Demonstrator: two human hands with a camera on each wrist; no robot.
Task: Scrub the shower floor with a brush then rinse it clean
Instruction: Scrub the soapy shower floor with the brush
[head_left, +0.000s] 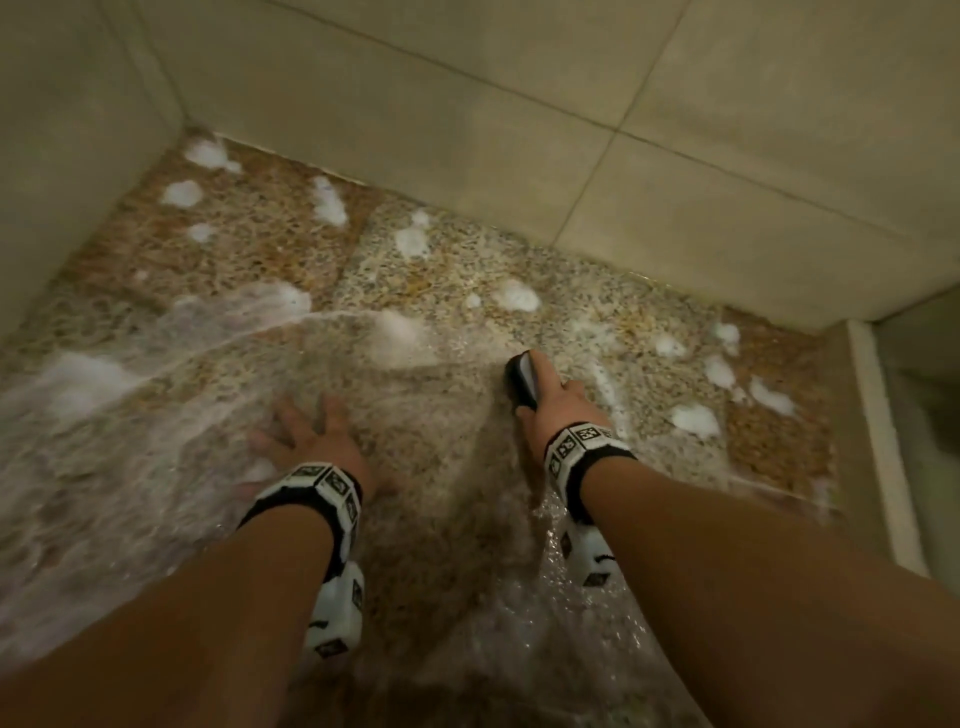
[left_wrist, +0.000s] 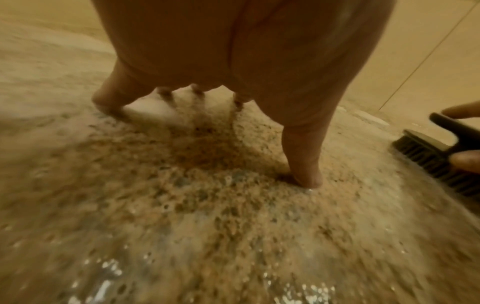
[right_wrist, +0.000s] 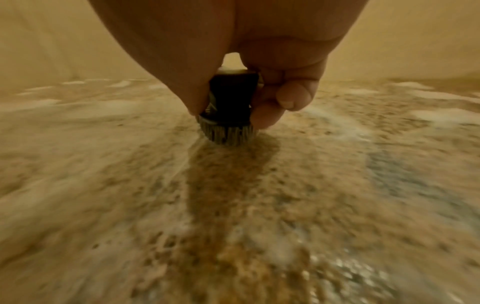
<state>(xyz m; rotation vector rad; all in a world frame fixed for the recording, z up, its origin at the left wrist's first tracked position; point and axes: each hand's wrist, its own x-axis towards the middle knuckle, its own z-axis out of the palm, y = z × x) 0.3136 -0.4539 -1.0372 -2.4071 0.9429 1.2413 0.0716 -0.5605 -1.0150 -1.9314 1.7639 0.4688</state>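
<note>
The speckled stone shower floor (head_left: 457, 270) is wet, with water streaming over its left half and foam patches (head_left: 514, 296) scattered about. My right hand (head_left: 556, 400) grips a black scrub brush (head_left: 522, 376), bristles down on the floor; the right wrist view shows the brush (right_wrist: 228, 115) from behind with my fingers (right_wrist: 270, 115) curled round its handle. My left hand (head_left: 306, 441) lies spread on the wet floor left of the brush, fingertips (left_wrist: 306, 176) pressing the stone. The brush (left_wrist: 441, 156) shows at the right edge of the left wrist view.
Beige tiled walls (head_left: 571, 130) close the floor at the back and at the left (head_left: 62, 182). A raised pale curb (head_left: 878, 441) bounds it on the right. More foam clumps (head_left: 727, 389) sit near that curb and in the far left corner (head_left: 208, 153).
</note>
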